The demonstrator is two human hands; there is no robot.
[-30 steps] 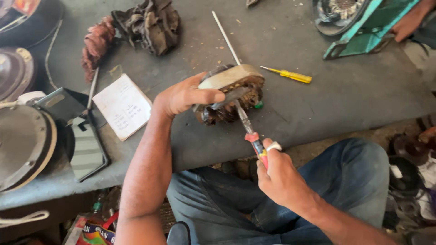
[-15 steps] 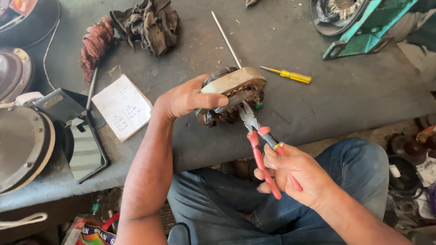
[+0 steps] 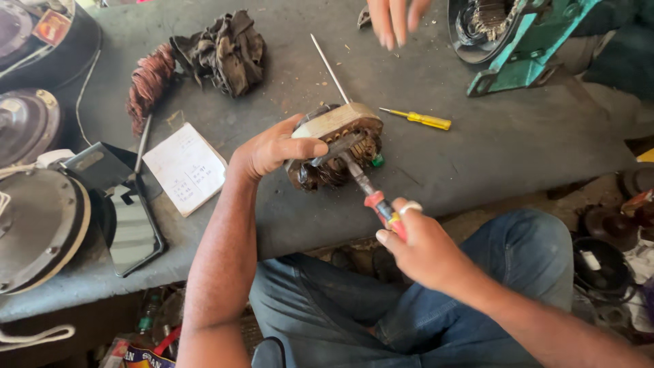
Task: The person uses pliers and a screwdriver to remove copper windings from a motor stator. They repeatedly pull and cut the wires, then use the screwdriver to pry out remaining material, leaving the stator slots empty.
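Observation:
My left hand [image 3: 272,148] grips a round motor stator [image 3: 337,146] with dark copper windings, tilted on its edge on the grey workbench [image 3: 477,163]. My right hand [image 3: 422,245] holds red-handled pliers [image 3: 371,191] whose jaws bite into the stator's windings. A ring shows on one finger of my right hand. Both hands work just above the bench's front edge, over my lap in blue jeans.
A yellow screwdriver [image 3: 419,120] and a long metal rod [image 3: 330,68] lie behind the stator. A white notepad [image 3: 185,167], copper wire coil [image 3: 146,85], dark rag [image 3: 221,51] and round fan housings [image 3: 37,228] sit left. Another person's hand [image 3: 395,17] and a green-framed motor [image 3: 518,41] are at the back.
My right hand closed the pliers' handles and pushed the jaws into the windings. Another person's hand has come into view at the top. The stator stays held by my left hand.

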